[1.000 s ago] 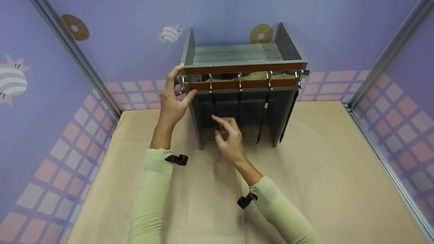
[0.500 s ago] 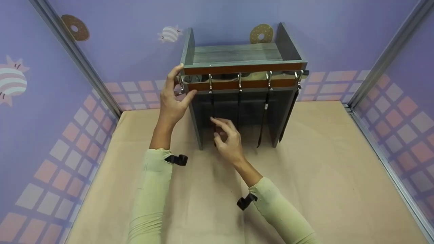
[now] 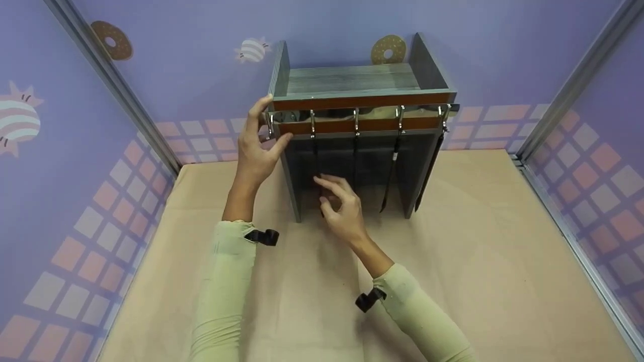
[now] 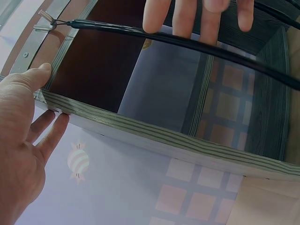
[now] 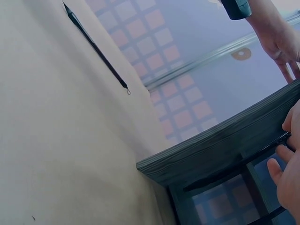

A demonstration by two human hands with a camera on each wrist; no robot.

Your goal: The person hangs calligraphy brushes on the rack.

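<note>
Grey wooden rack on tan bench; right hand fingertips at its black cord; left hand beyond; thin black brush lying apart.

Beige table cover, purple walls with donut and checker prints.
</note>
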